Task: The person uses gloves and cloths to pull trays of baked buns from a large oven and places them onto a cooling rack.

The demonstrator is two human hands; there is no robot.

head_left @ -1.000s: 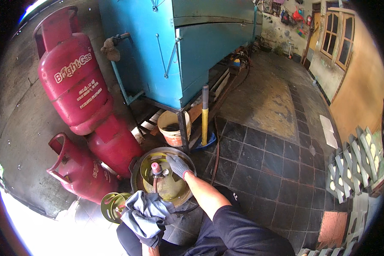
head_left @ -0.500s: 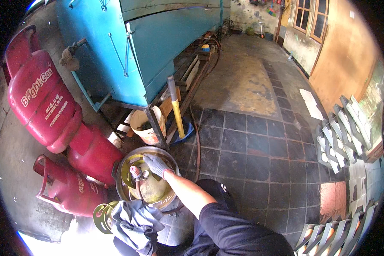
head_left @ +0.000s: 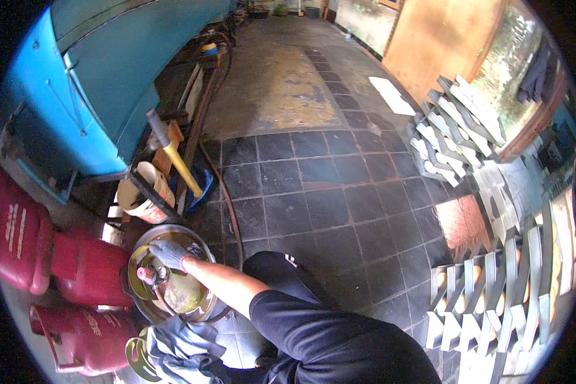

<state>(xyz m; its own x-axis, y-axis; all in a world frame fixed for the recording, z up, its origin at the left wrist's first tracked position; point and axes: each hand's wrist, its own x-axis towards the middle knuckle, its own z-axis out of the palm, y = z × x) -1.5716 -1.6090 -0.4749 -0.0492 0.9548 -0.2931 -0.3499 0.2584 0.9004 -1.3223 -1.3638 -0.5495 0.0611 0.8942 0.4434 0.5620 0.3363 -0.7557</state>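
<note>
My right hand (head_left: pixel 166 255), in a grey glove, grips the upper collar of a green gas cylinder (head_left: pixel 184 286), which stands in a metal basin (head_left: pixel 205 246). A pink-topped regulator (head_left: pixel 146 275) with a hose sits on the cylinder. Below, a crumpled grey-blue cloth (head_left: pixel 182 345) covers the place of my left hand, whose fingers are hidden. The cloth lies against a second green cylinder (head_left: pixel 137 358) at the lower left.
Pink cylinders (head_left: pixel 83 269) crowd the left, under a blue metal cabinet (head_left: pixel 99 109). A bucket (head_left: pixel 141 195), a yellow-handled tool (head_left: pixel 179 160) and a hose (head_left: pixel 230 224) are beside the basin. Stacked slatted pieces (head_left: pixel 457 128) line the right, near a wooden panel (head_left: pixel 441 45).
My view has swung right, so the cylinders, cabinet and basin have shifted left in the picture and more of the right side shows. My right hand stays on the cylinder's collar.
</note>
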